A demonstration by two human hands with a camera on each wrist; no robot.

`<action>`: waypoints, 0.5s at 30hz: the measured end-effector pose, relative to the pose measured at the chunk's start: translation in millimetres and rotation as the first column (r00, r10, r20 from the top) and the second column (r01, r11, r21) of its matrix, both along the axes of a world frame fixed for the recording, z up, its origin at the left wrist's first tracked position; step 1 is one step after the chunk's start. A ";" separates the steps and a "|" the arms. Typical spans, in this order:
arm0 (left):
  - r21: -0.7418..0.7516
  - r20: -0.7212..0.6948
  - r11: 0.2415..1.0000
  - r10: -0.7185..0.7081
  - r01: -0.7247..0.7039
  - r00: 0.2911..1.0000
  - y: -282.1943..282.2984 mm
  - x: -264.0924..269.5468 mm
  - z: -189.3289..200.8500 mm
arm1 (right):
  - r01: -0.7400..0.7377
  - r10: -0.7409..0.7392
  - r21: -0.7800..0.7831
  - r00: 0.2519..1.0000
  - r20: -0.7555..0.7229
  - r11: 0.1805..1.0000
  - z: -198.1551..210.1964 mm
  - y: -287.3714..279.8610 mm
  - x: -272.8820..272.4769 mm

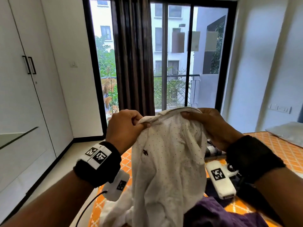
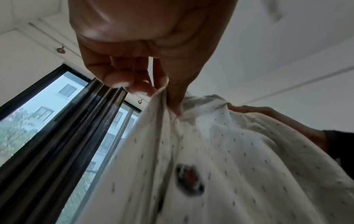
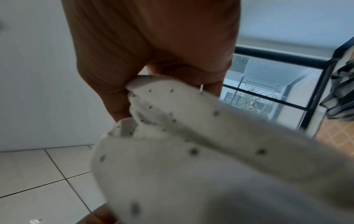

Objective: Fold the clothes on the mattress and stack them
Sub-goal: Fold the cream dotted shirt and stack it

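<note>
The mattress with the orange lattice-pattern sheet point(image 1: 282, 149) is the landmark: above it hangs the white cotton shirt with small dark dots point(image 1: 165, 161), long axis vertical, its lower end crumpled on the mattress beside a purple garment point(image 1: 211, 213). The left hand point(image 1: 124, 126) and right hand point(image 1: 211, 123) each pinch the collar, equally near.

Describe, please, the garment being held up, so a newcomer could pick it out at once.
Over the orange lattice-patterned mattress, before the big black-framed window, the left hand and right hand pinch a white shirt with tiny dark dots by its collar. Unlike the purple garment below, it carries a small dark-red chest emblem.
</note>
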State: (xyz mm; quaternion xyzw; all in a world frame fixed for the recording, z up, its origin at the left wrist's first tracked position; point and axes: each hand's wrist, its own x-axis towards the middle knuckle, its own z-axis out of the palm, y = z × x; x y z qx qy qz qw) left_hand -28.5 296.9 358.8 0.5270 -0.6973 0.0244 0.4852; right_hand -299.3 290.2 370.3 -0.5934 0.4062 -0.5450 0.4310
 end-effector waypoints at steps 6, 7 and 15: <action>0.125 -0.072 0.989 -0.070 0.078 0.995 9.3 -18.0 -0.6 | 0.027 -0.027 0.004 1.000 0.001 1.000 25.0 4.4 12.0; 0.141 -0.081 0.984 -0.101 0.112 0.992 13.3 -23.4 -0.5 | 0.042 -0.042 -0.006 0.999 -0.014 0.999 28.6 5.5 12.3; 0.048 -0.260 0.938 -0.321 0.344 0.911 62.0 -69.1 -18.2 | 0.016 -0.017 0.041 1.000 0.024 0.999 36.5 13.3 19.2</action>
